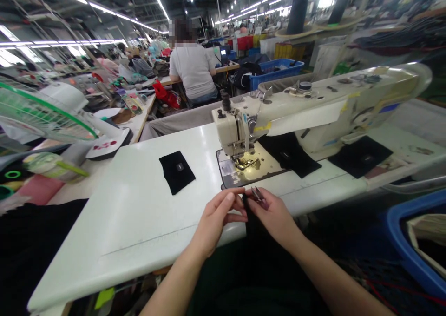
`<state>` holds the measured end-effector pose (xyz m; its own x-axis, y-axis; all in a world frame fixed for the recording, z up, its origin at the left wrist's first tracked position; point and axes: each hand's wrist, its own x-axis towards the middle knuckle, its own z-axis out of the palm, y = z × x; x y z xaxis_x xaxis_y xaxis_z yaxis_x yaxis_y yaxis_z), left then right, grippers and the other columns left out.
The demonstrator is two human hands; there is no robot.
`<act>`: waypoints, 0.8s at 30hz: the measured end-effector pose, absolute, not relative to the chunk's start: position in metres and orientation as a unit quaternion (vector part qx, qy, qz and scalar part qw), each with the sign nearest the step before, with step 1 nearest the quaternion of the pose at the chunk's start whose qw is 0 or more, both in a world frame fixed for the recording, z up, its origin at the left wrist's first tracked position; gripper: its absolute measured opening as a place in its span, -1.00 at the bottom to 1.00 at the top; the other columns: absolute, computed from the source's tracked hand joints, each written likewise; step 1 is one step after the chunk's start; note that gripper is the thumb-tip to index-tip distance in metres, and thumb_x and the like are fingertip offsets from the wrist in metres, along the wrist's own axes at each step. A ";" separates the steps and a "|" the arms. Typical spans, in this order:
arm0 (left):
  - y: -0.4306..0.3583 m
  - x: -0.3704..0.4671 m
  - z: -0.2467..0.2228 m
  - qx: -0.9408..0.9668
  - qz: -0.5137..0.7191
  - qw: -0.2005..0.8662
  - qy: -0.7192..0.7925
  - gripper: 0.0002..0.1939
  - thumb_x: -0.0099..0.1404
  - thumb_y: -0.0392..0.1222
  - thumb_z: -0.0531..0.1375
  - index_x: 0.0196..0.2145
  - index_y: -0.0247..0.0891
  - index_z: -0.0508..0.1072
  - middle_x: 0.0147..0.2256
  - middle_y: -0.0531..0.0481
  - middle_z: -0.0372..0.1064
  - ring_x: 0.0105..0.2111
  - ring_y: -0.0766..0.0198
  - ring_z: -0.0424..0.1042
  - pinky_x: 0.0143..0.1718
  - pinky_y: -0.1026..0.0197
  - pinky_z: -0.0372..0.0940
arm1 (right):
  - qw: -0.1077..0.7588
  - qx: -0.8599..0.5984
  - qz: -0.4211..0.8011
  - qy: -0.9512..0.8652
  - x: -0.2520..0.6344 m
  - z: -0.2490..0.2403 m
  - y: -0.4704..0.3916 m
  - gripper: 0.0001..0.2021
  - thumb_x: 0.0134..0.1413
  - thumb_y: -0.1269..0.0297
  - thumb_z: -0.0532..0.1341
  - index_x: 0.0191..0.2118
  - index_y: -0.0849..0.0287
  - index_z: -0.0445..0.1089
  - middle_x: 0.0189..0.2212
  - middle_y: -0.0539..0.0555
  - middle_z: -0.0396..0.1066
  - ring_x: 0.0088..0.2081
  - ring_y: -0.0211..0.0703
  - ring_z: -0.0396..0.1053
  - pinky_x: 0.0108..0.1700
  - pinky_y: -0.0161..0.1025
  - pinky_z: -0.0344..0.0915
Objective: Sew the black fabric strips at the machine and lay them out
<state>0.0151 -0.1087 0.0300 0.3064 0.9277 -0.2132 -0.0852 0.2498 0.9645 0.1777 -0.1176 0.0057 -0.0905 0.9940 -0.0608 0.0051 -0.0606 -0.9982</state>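
Note:
At the front edge of the white sewing table (139,213), my left hand (218,216) pinches the top edge of a black fabric piece (251,223) that hangs down toward my lap. My right hand (273,213) holds small metal thread snips (257,194) right at the same fabric edge, beside my left fingers. The cream sewing machine (313,107) stands just behind my hands, its needle and presser foot (244,160) over the metal plate.
A black patch with a small label (177,171) lies on the table to the left. More black pieces (358,155) lie under and right of the machine. A blue bin (404,241) is at the right, a green fan (38,114) at the left. A person sits ahead, back turned.

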 end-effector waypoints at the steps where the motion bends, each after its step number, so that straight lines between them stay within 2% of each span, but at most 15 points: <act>1: -0.108 0.013 0.031 0.484 0.372 0.661 0.437 -0.56 0.29 0.13 0.24 -0.05 -0.26 0.50 -0.29 -0.05 0.42 -0.27 0.20 0.45 -0.22 0.11 0.45 | 0.462 -0.487 0.543 -0.504 0.179 0.006 -0.118 -0.80 0.18 0.11 0.23 -0.20 0.13 0.39 -0.35 -0.01 0.46 -0.30 -0.14 0.44 -0.23 -0.24 0.37; 5: -0.102 0.006 0.037 0.562 0.311 0.624 0.445 -0.66 0.23 0.02 0.31 -0.14 -0.27 0.51 -0.36 0.00 0.40 -0.41 0.30 0.40 -0.30 0.17 0.42 | 0.466 -0.471 0.555 -0.504 0.181 0.008 -0.120 -0.78 0.08 0.12 0.30 -0.23 0.13 0.38 -0.34 -0.01 0.45 -0.27 -0.14 0.43 -0.18 -0.23 0.38; 8: -0.098 0.002 0.043 0.625 0.333 0.563 0.425 -0.78 0.19 -0.09 0.34 -0.31 -0.28 0.49 -0.20 -0.05 0.38 -0.26 0.27 0.41 -0.26 0.24 0.37 | 0.458 -0.470 0.566 -0.499 0.185 0.016 -0.124 -0.71 0.06 0.09 0.33 -0.19 0.13 0.36 -0.28 0.02 0.47 -0.22 -0.13 0.45 -0.14 -0.22 0.38; 10: -0.096 0.000 0.047 0.638 0.355 0.553 0.402 -0.82 0.17 -0.15 0.34 -0.38 -0.29 0.43 -0.10 -0.08 0.38 -0.14 0.24 0.40 -0.24 0.29 0.33 | 0.448 -0.481 0.562 -0.502 0.190 0.024 -0.128 -0.71 0.13 0.05 0.28 -0.16 0.12 0.32 -0.30 0.01 0.46 -0.33 -0.20 0.41 -0.24 -0.26 0.36; 11: -0.096 0.000 0.048 0.629 0.353 0.566 0.399 -0.81 0.18 -0.16 0.33 -0.38 -0.28 0.41 -0.11 -0.08 0.39 -0.18 0.26 0.41 -0.30 0.31 0.32 | 0.443 -0.487 0.557 -0.507 0.193 0.029 -0.131 -0.73 0.19 0.03 0.23 -0.16 0.12 0.31 -0.33 -0.01 0.45 -0.42 -0.25 0.36 -0.32 -0.28 0.33; 13: -0.097 0.000 0.051 0.603 0.326 0.598 0.416 -0.78 0.19 -0.12 0.33 -0.36 -0.26 0.38 -0.26 -0.01 0.41 -0.38 0.35 0.37 -0.48 0.35 0.23 | 0.434 -0.499 0.531 -0.530 0.201 0.040 -0.135 -0.75 0.27 0.03 0.13 -0.20 0.11 0.30 -0.40 -0.05 0.40 -0.53 -0.30 0.26 -0.43 -0.30 0.27; 15: -0.098 0.002 0.054 0.594 0.303 0.598 0.445 -0.75 0.17 -0.07 0.34 -0.33 -0.27 0.41 -0.41 0.06 0.36 -0.52 0.41 0.26 -0.56 0.35 0.16 | 0.424 -0.510 0.481 -0.573 0.208 0.050 -0.139 -0.77 0.29 0.06 0.12 -0.24 0.11 0.34 -0.44 -0.06 0.38 -0.50 -0.28 0.29 -0.40 -0.29 0.27; 19: -0.098 0.007 0.058 0.622 0.314 0.560 0.449 -0.75 0.15 -0.06 0.34 -0.31 -0.29 0.52 -0.38 0.02 0.43 -0.41 0.33 0.33 -0.37 0.28 0.24 | 0.390 -0.533 0.385 -0.644 0.217 0.059 -0.143 -0.80 0.27 0.12 0.16 -0.26 0.09 0.45 -0.44 -0.04 0.46 -0.36 -0.17 0.42 -0.27 -0.24 0.31; 24: -0.098 0.007 0.057 0.660 0.311 0.506 0.460 -0.78 0.19 -0.07 0.31 -0.32 -0.28 0.55 -0.39 0.00 0.43 -0.42 0.31 0.32 -0.36 0.26 0.21 | 0.352 -0.550 0.373 -0.660 0.216 0.056 -0.142 -0.83 0.23 0.17 0.18 -0.30 0.07 0.46 -0.44 -0.05 0.48 -0.37 -0.17 0.44 -0.30 -0.24 0.30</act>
